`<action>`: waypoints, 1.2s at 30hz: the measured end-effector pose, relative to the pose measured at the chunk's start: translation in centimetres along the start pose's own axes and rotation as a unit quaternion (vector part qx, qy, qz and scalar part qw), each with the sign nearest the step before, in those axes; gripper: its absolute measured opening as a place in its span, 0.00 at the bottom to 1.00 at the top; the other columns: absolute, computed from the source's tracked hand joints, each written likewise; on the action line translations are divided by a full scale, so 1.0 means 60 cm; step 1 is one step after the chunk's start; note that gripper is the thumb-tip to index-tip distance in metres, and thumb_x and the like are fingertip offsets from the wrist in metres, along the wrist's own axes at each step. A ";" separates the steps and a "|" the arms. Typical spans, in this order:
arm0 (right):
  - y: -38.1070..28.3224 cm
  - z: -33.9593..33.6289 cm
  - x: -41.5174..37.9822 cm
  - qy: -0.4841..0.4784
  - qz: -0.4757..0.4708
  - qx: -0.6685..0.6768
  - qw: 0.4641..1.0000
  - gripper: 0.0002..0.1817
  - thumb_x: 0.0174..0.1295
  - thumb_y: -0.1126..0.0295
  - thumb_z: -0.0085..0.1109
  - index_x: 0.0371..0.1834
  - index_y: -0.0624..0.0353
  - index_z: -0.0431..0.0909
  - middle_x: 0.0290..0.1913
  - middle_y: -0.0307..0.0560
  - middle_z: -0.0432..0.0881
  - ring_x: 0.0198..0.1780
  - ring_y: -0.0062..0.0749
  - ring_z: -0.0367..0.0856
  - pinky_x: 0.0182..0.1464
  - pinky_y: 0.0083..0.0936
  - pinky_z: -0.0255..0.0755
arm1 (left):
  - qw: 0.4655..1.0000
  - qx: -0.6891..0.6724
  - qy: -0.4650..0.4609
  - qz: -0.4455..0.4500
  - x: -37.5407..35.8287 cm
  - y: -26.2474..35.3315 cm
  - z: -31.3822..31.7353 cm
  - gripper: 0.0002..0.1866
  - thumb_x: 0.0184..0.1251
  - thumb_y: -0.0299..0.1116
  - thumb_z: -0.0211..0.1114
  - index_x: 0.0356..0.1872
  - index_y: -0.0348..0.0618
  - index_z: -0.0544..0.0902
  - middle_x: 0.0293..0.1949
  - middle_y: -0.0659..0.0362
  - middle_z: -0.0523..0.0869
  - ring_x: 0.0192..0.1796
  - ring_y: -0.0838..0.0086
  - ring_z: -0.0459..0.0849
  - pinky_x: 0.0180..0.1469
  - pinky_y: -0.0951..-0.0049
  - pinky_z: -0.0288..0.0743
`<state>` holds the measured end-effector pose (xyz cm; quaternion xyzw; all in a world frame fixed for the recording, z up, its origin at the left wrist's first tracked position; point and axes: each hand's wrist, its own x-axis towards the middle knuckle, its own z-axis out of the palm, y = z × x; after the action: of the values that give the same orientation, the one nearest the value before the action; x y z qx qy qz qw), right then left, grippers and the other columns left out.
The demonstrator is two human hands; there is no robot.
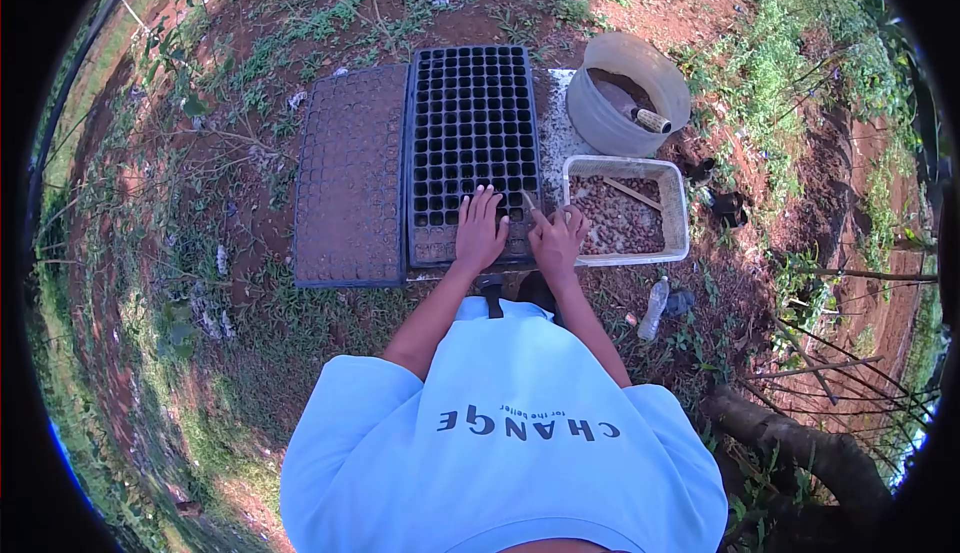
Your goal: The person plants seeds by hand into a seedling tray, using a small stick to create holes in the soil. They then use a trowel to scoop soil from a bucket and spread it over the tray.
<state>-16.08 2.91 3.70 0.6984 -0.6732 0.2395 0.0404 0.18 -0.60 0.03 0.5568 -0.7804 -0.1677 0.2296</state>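
Observation:
A black seedling tray (pixel 475 118) with many square cells lies in front of me. Most of its cells look empty; the nearest rows hold soil. My left hand (pixel 481 230) rests on the near part of this tray, fingers spread, holding nothing. At the tray's near right corner, my right hand (pixel 557 240) has its fingers closed round a thin stick (pixel 529 199) that points up and to the left. To the left lies a second tray (pixel 350 173), its cells filled with brown soil.
A white basin (pixel 684 238) of brown pellets with a flat wooden stick (pixel 632 194) stands at the right. Behind it is a round tub (pixel 600 118) with soil and a handled tool (pixel 652 121). A plastic bottle (pixel 654 309) lies on the ground nearer me.

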 end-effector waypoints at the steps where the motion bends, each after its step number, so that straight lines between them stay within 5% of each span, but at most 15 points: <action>1: 0.000 -0.001 -0.004 -0.001 0.002 -0.002 1.000 0.18 0.48 0.70 0.64 0.45 0.46 0.86 0.38 0.46 0.80 0.59 0.46 0.69 0.66 0.47 0.53 | 1.000 0.000 -0.001 -0.003 -0.001 0.000 0.000 0.25 0.71 0.39 0.56 0.67 0.43 0.68 0.72 0.52 0.65 0.78 0.61 0.55 0.79 0.53 0.44; 25: 0.012 0.001 -0.010 -0.003 0.017 -0.030 0.999 0.19 0.49 0.70 0.64 0.47 0.48 0.86 0.39 0.46 0.81 0.58 0.44 0.69 0.65 0.46 0.53 | 1.000 -0.013 0.007 0.000 -0.003 0.000 -0.003 0.24 0.71 0.38 0.55 0.65 0.43 0.70 0.72 0.52 0.66 0.78 0.62 0.56 0.79 0.54 0.44; 36: 0.051 -0.017 0.031 0.115 0.203 0.102 0.967 0.25 0.51 0.71 0.66 0.56 0.45 0.81 0.32 0.33 0.82 0.56 0.38 0.67 0.64 0.44 0.52 | 0.998 -0.028 0.030 -0.038 0.013 0.010 0.002 0.23 0.70 0.37 0.57 0.63 0.44 0.71 0.67 0.52 0.72 0.75 0.60 0.61 0.77 0.52 0.46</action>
<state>-19.37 1.32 4.50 0.5152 -0.7638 0.3889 -0.0032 -0.56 -1.12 0.38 0.5844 -0.7465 -0.1815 0.2615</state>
